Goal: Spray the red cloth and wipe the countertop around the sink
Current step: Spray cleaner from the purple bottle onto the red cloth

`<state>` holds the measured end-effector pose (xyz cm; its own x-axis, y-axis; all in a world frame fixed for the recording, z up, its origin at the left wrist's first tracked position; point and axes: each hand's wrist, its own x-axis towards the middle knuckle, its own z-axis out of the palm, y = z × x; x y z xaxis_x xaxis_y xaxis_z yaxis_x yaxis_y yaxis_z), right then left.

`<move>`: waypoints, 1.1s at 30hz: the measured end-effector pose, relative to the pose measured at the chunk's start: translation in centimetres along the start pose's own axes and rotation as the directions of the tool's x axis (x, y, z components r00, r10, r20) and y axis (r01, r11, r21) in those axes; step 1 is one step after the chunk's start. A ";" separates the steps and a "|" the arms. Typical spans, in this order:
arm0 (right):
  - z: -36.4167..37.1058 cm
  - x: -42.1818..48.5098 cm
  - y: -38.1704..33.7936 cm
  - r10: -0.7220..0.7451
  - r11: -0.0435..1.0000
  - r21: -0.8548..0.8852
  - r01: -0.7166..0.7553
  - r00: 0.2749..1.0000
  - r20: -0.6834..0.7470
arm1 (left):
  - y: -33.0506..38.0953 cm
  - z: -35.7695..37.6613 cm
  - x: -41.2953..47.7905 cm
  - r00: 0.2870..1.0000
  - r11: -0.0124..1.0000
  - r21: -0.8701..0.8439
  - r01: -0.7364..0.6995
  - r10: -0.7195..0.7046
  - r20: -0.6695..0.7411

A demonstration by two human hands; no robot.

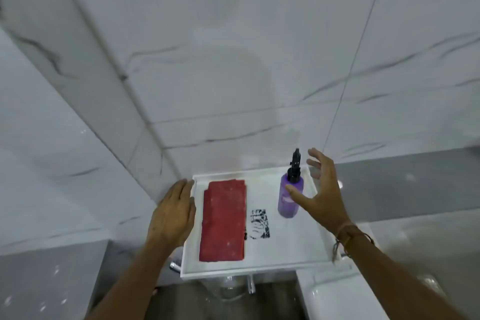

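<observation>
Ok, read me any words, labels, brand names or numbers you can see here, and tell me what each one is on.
No text can be read.
Purple spray bottle: a pale mark on its front, too blurred to read.
White tray: a black-and-white printed patch on its floor beside the red cloth, a pattern, no legible letters.

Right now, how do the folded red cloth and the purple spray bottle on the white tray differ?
The folded red cloth lies flat on the tray's left half; the purple spray bottle stands upright on its right. The cloth is untouched beside the left hand; the open right hand is closing around the bottle. Both sit on the white tray.
</observation>
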<state>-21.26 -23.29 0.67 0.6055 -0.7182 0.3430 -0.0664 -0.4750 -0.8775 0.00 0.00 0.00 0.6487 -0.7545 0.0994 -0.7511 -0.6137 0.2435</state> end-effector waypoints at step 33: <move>6.7 -3.4 -6.0 0.099 0.987 0.105 -0.123 0.973 0.207 | -3.8 8.9 -0.9 0.993 0.974 -0.216 0.067 -0.044 0.111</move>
<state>-17.60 -14.60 2.49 0.7469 -0.6408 0.1775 -0.0563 -0.3269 -0.9434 1.16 0.92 -9.60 0.6634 -0.7480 -0.0186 -0.6618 -0.5982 0.4518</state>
